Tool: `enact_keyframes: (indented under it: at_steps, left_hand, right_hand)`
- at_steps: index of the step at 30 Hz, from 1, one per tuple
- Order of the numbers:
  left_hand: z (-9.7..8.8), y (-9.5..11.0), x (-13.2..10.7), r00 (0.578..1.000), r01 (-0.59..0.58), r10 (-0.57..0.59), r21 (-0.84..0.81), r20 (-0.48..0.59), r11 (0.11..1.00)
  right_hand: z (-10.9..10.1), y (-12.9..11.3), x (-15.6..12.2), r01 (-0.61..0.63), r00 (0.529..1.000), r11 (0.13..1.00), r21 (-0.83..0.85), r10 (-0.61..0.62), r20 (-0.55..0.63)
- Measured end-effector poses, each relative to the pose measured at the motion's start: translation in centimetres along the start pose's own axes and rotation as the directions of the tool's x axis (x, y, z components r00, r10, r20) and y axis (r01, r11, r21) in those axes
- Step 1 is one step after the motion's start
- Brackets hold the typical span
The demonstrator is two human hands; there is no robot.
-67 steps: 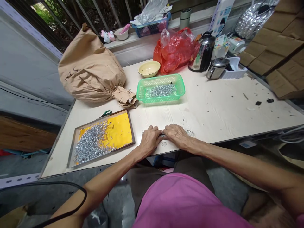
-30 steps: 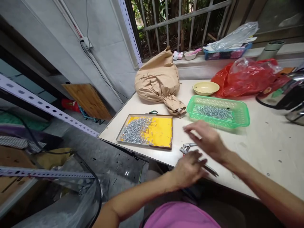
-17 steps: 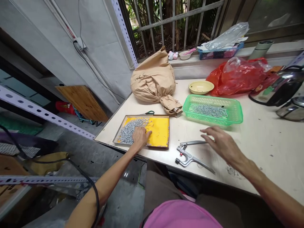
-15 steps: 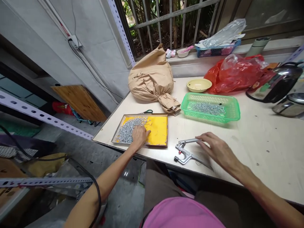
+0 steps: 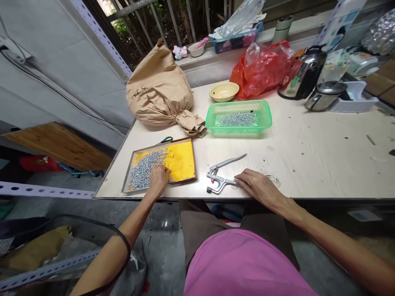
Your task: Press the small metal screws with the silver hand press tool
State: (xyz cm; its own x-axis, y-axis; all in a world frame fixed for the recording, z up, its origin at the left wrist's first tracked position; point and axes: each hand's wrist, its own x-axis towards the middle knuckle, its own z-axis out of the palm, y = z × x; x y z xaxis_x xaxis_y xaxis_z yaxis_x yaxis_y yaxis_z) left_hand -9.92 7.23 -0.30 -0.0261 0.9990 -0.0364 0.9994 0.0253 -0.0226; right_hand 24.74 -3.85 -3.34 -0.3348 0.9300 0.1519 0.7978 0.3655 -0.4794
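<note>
My left hand [image 5: 159, 179] rests in a shallow yellow-lined tray [image 5: 185, 160], fingers curled into the heap of small silver screws [image 5: 143, 166]. What it pinches is hidden under the fingers. My right hand [image 5: 257, 187] lies on the lower handle of metal hand pliers [image 5: 220, 174] at the table's near edge, fingers over the handle. A green plastic basket [image 5: 265, 119] farther back holds more silver screws [image 5: 236, 119].
A tied brown paper sack [image 5: 157, 92] lies behind the tray, with green-handled scissors [image 5: 166, 140] beside it. A yellow bowl [image 5: 224, 90], red plastic bag [image 5: 262, 68], black kettle [image 5: 304, 72] and steel pot [image 5: 324, 95] stand at the back. Slotted metal rails [image 5: 46, 190] lie left.
My left hand went from the table's near edge into the screw tray. My right hand settled onto the pliers, which now lie on the table. The camera swung back rightward.
</note>
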Motion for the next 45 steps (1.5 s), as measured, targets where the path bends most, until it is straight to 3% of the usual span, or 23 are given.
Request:
enact_keyframes:
  at_steps: [3,6,8,10,12,15,22,29,31,37,42,45]
  left_hand:
    - [-0.6,0.6,-0.7,0.998,-0.048,0.047,-0.034,-0.029,0.998]
    - [-1.6,3.1,-2.7,0.997,-0.069,0.072,-0.387,-0.006,0.92]
    - [-2.1,5.7,-4.5,0.982,0.031,0.104,-0.677,0.158,0.735]
    - [-2.3,8.3,-6.1,0.936,0.167,0.155,-0.785,0.317,0.596]
    - [-2.0,10.1,-7.1,0.896,0.267,0.172,-0.804,0.411,0.532]
    - [-0.9,11.3,-7.3,0.849,0.364,0.175,-0.792,0.499,0.491]
    - [1.0,11.4,-6.4,0.776,0.454,0.214,-0.76,0.594,0.465]
    - [0.8,11.7,-4.4,0.602,0.571,0.286,-0.652,0.746,0.499]
    - [0.8,11.7,-3.9,0.574,0.575,0.289,-0.629,0.766,0.523]
    - [1.1,11.4,-3.7,0.562,0.563,0.294,-0.617,0.773,0.55]
    - [1.0,11.3,-4.2,0.617,0.454,0.279,-0.622,0.736,0.638]
    - [1.0,11.5,-4.3,0.601,0.421,0.277,-0.592,0.75,0.687]
  right_hand:
    - [0.1,0.2,-0.4,0.003,1.0,1.0,0.011,-0.003,-0.008]
    - [0.2,0.1,-0.6,0.017,1.0,1.0,0.003,-0.017,0.003]
    - [0.2,-0.2,-0.7,0.03,0.999,0.999,-0.029,-0.029,0.03]
    - [0.2,-0.5,-0.6,0.035,0.998,0.996,-0.082,-0.03,0.055]
    - [0.3,-0.6,-0.5,0.042,0.997,0.989,-0.14,-0.032,0.074]
    - [0.4,-0.3,-0.1,0.066,0.995,0.975,-0.211,-0.049,0.084]
    - [0.2,0.5,0.6,0.075,0.994,0.959,-0.274,-0.05,0.096]
    - [0.1,0.3,0.6,0.078,0.994,0.958,-0.276,-0.053,0.099]
    - [0.0,0.3,0.6,0.078,0.994,0.959,-0.274,-0.054,0.097]
    - [0.0,0.2,0.7,0.071,0.995,0.953,-0.296,-0.047,0.087]
    - [-0.1,0.0,0.7,0.076,0.995,0.953,-0.293,-0.052,0.089]
    - [-0.2,-0.2,0.7,0.082,0.993,0.948,-0.307,-0.053,0.102]
